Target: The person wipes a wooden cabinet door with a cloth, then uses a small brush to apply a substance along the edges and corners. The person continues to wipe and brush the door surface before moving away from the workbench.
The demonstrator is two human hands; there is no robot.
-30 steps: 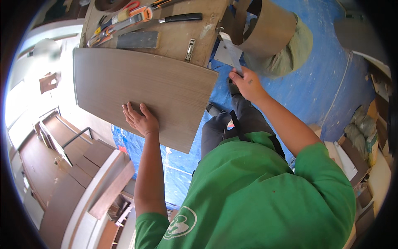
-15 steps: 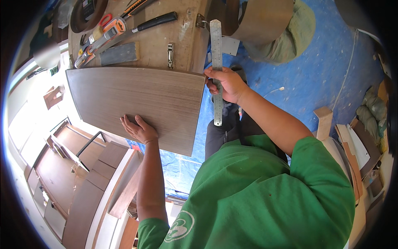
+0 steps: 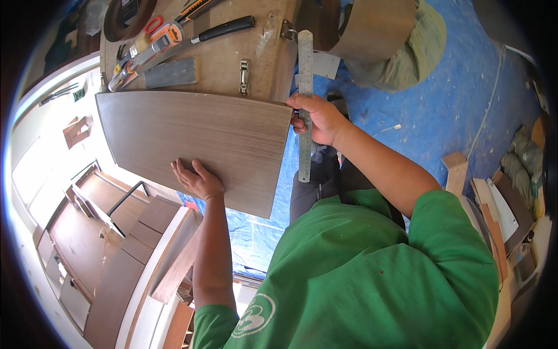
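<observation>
A wood-grain panel (image 3: 192, 128) leans out from the near edge of the workbench (image 3: 224, 52). My left hand (image 3: 200, 179) lies flat on its face with the fingers stretched. At the panel's right edge, my right hand (image 3: 317, 116) is closed around a steel ruler (image 3: 305, 70), which stands nearly upright in the picture. The thumb and a finger of that hand reach the panel's upper right corner. On the bench beyond the panel lie a metal latch (image 3: 244, 77), a grey flat block (image 3: 171, 72) and a black-handled tool (image 3: 226, 29).
Scissors (image 3: 153, 24), a brush (image 3: 139, 44) and a utility knife (image 3: 189, 10) crowd the bench's left side. A blue tarp (image 3: 430, 128) covers the floor, with a green sack (image 3: 418, 52) on it. Cabinets and boards (image 3: 116, 285) stand at lower left.
The view has shifted slightly, so the bench and tools sit a little further right. Both hands keep their places on the panel and the ruler.
</observation>
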